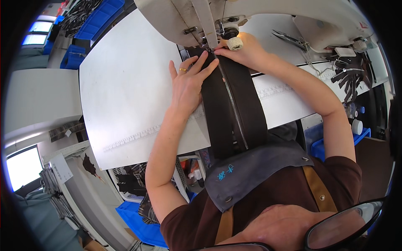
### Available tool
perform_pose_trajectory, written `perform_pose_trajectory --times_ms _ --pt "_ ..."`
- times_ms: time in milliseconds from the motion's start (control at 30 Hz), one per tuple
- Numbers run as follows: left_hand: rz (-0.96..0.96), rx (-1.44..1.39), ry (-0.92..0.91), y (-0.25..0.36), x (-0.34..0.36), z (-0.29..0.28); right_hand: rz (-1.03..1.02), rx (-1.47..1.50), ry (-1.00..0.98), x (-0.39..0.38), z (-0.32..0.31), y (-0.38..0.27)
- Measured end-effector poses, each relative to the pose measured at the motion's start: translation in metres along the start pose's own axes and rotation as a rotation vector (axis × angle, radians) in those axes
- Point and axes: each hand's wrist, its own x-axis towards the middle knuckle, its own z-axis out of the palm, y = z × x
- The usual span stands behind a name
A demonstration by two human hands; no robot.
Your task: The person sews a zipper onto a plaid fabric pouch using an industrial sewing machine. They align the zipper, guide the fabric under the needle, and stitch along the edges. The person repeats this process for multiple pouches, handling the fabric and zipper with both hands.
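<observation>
A strip of dark brown fabric [251,100] with a metal zipper [231,97] down its middle runs from under the sewing machine [176,19] towards my lap. My left hand [188,85], a ring on one finger, lies on the fabric's left side, fingers spread and the tips close to the presser foot. On the other side, my right hand [245,51] reaches behind the machine's tension knob [235,43]. Its thumb and finger pinch the fabric by the zipper's far end, next to the presser foot. The needle point is hidden.
Thread snips [289,39] lie on the table behind my right forearm. Dark fabric pieces [351,75] hang at the right edge, above a blue tray [318,148]. Ruler markings [134,137] cross the white table [121,79]. Blue bins [98,19] stand at the far left.
</observation>
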Motion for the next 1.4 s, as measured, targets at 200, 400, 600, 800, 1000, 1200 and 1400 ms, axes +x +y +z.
perform_pose_trajectory --times_ms 200,400,600,800,1000,1200,1400 --pt "0.069 -0.011 0.014 0.001 -0.004 -0.005 -0.067 -0.1 0.002 0.0 0.004 0.008" --pt "0.069 0.035 -0.01 0.0 -0.007 -0.002 -0.096 -0.116 0.009 0.0 0.007 0.013" --pt "0.06 0.071 0.017 0.005 -0.009 0.002 -0.09 -0.128 0.03 -0.003 0.006 0.008" --pt "0.053 0.066 0.001 0.008 -0.01 0.0 -0.086 -0.095 0.014 -0.003 0.005 0.006" --pt "0.024 0.03 -0.02 0.008 -0.01 -0.003 -0.039 -0.123 -0.006 -0.003 0.005 0.006" --pt "0.046 -0.018 -0.011 0.005 -0.006 -0.004 -0.12 -0.154 0.039 0.002 0.003 0.009" --pt "0.036 -0.014 -0.012 0.005 -0.008 -0.004 -0.127 -0.189 0.038 0.0 0.002 0.008"
